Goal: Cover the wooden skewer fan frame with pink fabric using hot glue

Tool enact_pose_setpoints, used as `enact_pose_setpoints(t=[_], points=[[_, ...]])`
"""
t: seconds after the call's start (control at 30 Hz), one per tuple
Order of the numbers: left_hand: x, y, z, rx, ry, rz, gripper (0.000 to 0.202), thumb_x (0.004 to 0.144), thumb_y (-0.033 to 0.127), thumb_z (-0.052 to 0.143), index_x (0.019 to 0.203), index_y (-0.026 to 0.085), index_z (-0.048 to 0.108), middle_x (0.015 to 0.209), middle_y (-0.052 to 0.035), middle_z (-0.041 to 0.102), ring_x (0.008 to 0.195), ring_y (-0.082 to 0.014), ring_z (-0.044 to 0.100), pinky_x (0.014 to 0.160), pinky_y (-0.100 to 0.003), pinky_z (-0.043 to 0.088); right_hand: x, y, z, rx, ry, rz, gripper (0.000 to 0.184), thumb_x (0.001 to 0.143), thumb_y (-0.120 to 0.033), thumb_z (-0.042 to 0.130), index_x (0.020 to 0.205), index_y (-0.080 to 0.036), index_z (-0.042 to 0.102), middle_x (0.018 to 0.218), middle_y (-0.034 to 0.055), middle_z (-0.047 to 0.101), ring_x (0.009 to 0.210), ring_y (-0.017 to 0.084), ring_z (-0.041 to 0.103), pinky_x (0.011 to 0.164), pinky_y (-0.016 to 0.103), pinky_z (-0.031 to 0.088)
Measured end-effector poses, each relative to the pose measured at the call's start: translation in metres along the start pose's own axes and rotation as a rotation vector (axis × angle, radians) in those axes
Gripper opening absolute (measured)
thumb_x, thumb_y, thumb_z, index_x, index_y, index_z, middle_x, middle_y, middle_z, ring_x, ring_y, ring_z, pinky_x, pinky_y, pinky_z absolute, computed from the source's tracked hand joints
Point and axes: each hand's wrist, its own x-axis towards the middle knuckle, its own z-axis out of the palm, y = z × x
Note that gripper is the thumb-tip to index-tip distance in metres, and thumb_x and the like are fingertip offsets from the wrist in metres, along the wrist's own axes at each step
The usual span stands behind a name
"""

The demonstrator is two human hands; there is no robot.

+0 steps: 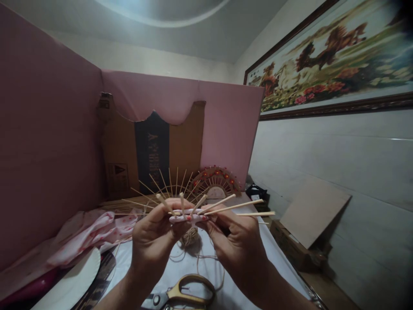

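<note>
Between both hands, above the table, is a small cloth-covered base [180,218], white-pink with red dots, from which several thin wooden sticks [222,203] fan out. My left hand [155,232] grips its left side, thumb below and fingers over the top. On the other side my right hand [235,237] pinches the edge between thumb and fingers. A ball of twine [190,237] lies below the hands, its loose strand trailing over the white tabletop. Scissors with gold-coloured handles [190,289] rest near the front, partly cut off by the frame.
A finished-looking fan shape with red decorations [216,178] stands at the back by a torn cardboard piece [185,150]. Pink dotted cloth [87,234] and a white paper plate [75,280] lie left. Pink panels [230,125] enclose the back and left. A board [316,211] leans right.
</note>
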Motion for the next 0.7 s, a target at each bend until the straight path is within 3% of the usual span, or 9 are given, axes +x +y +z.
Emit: enact_pose_setpoints(t=[0.17,0.43,0.7], points=[[-0.0016,-0.0014,0.0006,0.014,0.000,0.062,0.019,0.072,0.009,0.066,0.087,0.020,0.070,0.087,-0.0049,0.067,0.079,-0.0166,0.065,0.069,-0.025,0.055,-0.0031,-0.0018,0.0026,-0.044,0.004,-0.003,0.018,0.079,-0.015,0.054,0.088,-0.020,0.070,0.065,0.0027,0.070,0.055,0.014,0.063,0.055,0.023,0.048],[-0.0031,-0.0001,0.0030,0.043,0.059,0.083,0.015,0.070,0.011,0.068,0.083,0.018,0.070,0.083,-0.0059,0.069,0.077,-0.0179,0.065,0.067,-0.027,0.056,-0.0068,0.0005,0.0048,-0.035,0.004,-0.011,0.018,0.082,-0.018,0.054,0.092,-0.021,0.069,0.063,0.0031,0.069,0.058,0.016,0.064,0.059,0.024,0.048],[-0.0025,0.0026,0.0008,0.093,0.044,0.108,0.018,0.071,0.009,0.067,0.085,0.019,0.070,0.084,-0.0048,0.068,0.077,-0.0162,0.065,0.067,-0.025,0.057,-0.0080,-0.0018,0.0039,-0.025,-0.002,-0.002,0.017,0.083,-0.019,0.055,0.091,-0.020,0.069,0.060,0.0030,0.068,0.055,0.015,0.062,0.057,0.024,0.048]])
